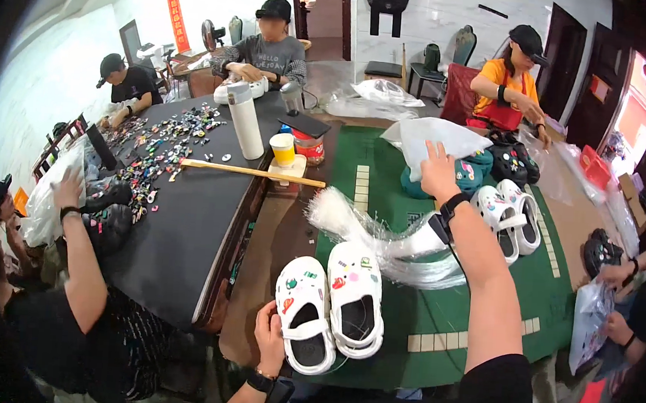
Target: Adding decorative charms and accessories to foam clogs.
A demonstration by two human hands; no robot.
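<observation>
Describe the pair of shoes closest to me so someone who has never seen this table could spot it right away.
Start at the green mat covering the near table, then go to its front left corner beside the left hand. There lies a pair of white clogs, side by side, openings up, dotted with small coloured charms. Unlike the other white pair farther right, it lies clear of the clear plastic bag and nearest the mat's front edge.
</observation>
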